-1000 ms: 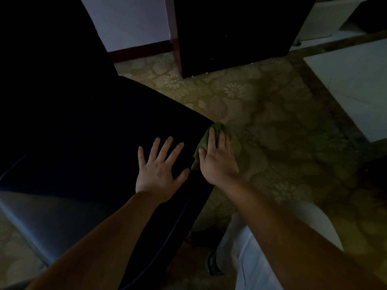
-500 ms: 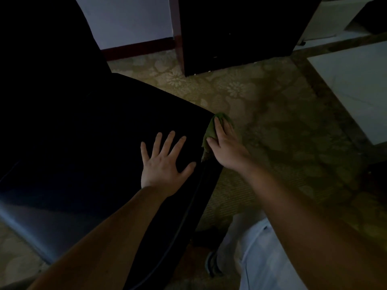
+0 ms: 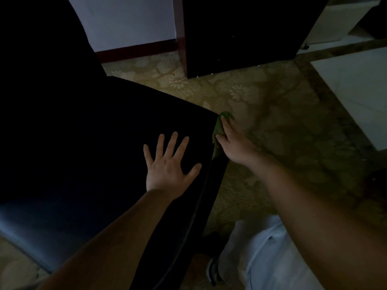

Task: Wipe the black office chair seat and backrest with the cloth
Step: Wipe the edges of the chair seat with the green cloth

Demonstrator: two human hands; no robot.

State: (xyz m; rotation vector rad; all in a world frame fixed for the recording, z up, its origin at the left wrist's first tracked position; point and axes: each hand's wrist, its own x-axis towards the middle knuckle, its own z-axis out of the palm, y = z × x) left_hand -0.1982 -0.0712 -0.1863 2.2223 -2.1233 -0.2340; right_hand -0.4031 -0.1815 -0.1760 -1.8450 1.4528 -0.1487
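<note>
The black office chair seat (image 3: 94, 143) fills the left and middle of the view, and its dark backrest (image 3: 37, 49) rises at the upper left. My left hand (image 3: 169, 166) lies flat on the seat with fingers spread. A green cloth (image 3: 218, 130) is draped over the seat's right front corner and side edge. My right hand (image 3: 234, 143) presses the cloth against that edge with straight fingers, covering most of it.
Patterned beige carpet (image 3: 282, 122) surrounds the chair. A dark cabinet (image 3: 240, 34) stands behind, beside a pale wall with a red-brown skirting (image 3: 136, 49). White tiled floor (image 3: 356, 91) lies at the right. My light trousers (image 3: 272, 258) and shoe (image 3: 212, 271) show at the bottom.
My right hand has slid the cloth forward along the seat's right edge to the far corner, and turned more onto the side. The left hand stays flat on the seat.
</note>
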